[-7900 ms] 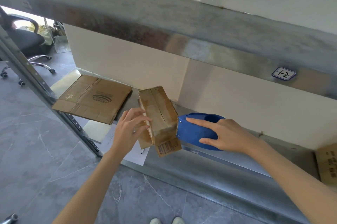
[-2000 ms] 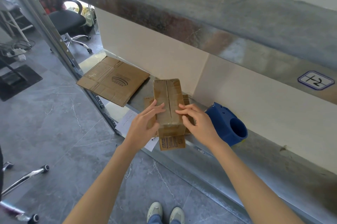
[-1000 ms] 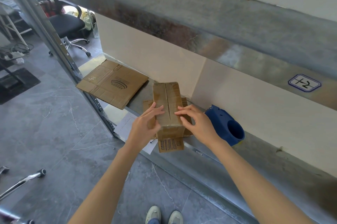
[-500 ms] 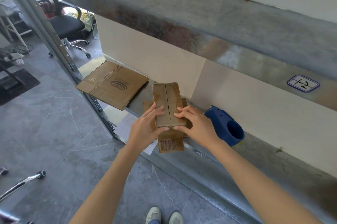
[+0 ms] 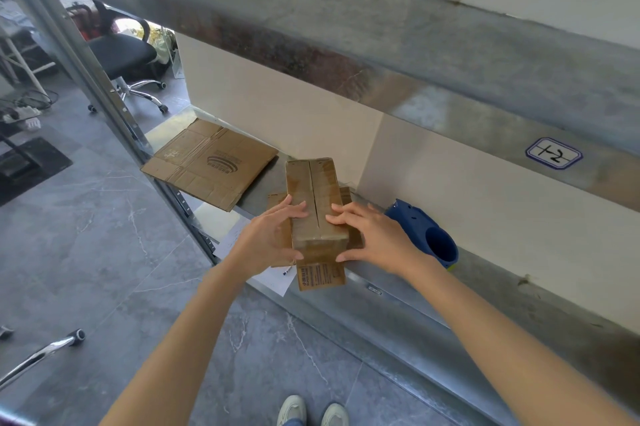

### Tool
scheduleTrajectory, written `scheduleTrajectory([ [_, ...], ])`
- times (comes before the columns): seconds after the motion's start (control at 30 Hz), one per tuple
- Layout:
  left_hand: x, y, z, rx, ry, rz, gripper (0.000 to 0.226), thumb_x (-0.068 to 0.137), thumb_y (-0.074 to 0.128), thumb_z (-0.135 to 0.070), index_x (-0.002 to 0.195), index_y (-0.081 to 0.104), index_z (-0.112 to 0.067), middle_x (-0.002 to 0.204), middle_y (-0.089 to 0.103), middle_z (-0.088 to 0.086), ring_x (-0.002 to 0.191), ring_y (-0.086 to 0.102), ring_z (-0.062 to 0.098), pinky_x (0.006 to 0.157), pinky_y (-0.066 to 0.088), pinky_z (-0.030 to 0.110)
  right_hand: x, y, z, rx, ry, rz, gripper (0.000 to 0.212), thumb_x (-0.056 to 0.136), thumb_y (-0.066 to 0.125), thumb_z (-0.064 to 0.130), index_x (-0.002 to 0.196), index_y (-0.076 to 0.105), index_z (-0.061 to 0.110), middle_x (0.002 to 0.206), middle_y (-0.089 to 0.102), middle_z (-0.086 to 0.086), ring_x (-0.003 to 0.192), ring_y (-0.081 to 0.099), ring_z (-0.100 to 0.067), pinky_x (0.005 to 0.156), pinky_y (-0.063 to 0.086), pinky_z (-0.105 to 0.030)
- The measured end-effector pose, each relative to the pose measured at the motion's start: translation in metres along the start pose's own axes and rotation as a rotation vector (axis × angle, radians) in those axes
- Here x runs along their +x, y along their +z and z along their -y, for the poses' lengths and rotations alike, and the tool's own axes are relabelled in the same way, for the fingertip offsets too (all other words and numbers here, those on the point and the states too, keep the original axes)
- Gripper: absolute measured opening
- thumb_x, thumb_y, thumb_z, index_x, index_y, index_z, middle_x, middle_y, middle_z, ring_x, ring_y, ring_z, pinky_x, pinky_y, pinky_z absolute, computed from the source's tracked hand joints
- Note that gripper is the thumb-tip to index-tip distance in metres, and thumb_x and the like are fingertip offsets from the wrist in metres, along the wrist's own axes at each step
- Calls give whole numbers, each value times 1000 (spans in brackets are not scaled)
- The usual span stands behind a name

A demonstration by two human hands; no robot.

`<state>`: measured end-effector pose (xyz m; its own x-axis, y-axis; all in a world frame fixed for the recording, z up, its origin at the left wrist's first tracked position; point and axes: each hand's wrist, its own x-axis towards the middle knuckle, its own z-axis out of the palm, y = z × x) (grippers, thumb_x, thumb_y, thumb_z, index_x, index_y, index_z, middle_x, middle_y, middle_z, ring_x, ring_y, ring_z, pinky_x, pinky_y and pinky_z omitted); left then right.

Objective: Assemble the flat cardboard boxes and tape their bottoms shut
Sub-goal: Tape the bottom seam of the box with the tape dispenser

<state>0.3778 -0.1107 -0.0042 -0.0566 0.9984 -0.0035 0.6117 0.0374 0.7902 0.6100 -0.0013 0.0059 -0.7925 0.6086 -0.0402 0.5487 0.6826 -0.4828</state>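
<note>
Metal shelf (image 5: 398,290) runs across the frame; a tag (image 5: 553,158) on the beam at right reads "+2". At centre stands the box (image 5: 313,190), seam up, its flap print unreadable. Left hand (image 5: 266,238) and right hand (image 5: 374,238) grip it, fingers spread on top, thumbs on the near end.

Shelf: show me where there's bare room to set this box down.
Widest bare stretch: shelf right of the tape dispenser. Narrow strip between the flat cardboard and the box. Crowded around the box: left hand, right hand, paper sheet.
</note>
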Motion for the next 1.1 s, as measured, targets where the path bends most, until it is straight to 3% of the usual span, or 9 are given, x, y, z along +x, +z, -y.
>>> scheduleTrajectory([
  [0.2, 2, 3, -2, 93, -6, -85, 67, 68, 89, -30, 128, 61, -34, 144, 48, -20, 143, 30, 2, 106, 45, 41, 8, -5, -1, 37, -32, -41, 63, 75, 84, 23, 133, 60, 30, 142, 53, 13, 127, 52, -12, 105, 46, -41],
  [0.37, 1, 4, -1, 110, 14, -76, 67, 67, 88, -32, 129, 61, -31, 143, 48, -22, 143, 29, 3, 105, 45, 43, 6, -2, -1, 8, -41, -79, 61, 76, 83, 26, 132, 61, 30, 141, 54, 14, 126, 53, -12, 101, 48, -40],
  [0.5, 2, 3, -2, 114, 7, -48, 70, 67, 88, -40, 131, 60, -32, 146, 45, -22, 145, 25, 2, 104, 46, 40, 7, -5, 3, 14, -27, -46, 64, 74, 82, 43, 133, 60, 31, 141, 52, 15, 124, 52, -9, 99, 45, -32],
  [0.67, 0, 11, -2, 101, 8, -119, 60, 73, 85, -31, 128, 62, -27, 140, 45, -27, 141, 26, -2, 102, 47, 44, 2, 3, 11, -34, -31, -176, 49, 81, 78, 39, 127, 66, 26, 135, 58, 12, 119, 57, -13, 93, 52, -38],
  [0.8, -2, 12, -2, 98, 13, -106, 60, 74, 85, -35, 129, 60, -30, 141, 41, -29, 141, 23, -4, 101, 49, 42, 1, 8, 12, 51, 23, -156, 55, 81, 74, 49, 130, 63, 27, 138, 53, 15, 123, 52, -9, 92, 51, -34],
  [0.97, -3, 18, -2, 86, 1, -164, 52, 77, 83, -32, 125, 62, -31, 139, 45, -29, 143, 27, -2, 98, 49, 46, 2, 14, 16, 93, 29, -204, 48, 83, 76, 42, 125, 65, 20, 134, 57, 9, 124, 53, -11, 95, 50, -34],
  [1.1, -1, 13, 0, 64, -7, -117, 58, 75, 82, -43, 128, 61, -33, 141, 43, -30, 144, 25, -2, 101, 48, 46, 0, 2, 6, 195, 68, -15, 61, 80, 78, 38, 136, 57, 30, 146, 44, 18, 132, 42, -5, 104, 32, -27],
])
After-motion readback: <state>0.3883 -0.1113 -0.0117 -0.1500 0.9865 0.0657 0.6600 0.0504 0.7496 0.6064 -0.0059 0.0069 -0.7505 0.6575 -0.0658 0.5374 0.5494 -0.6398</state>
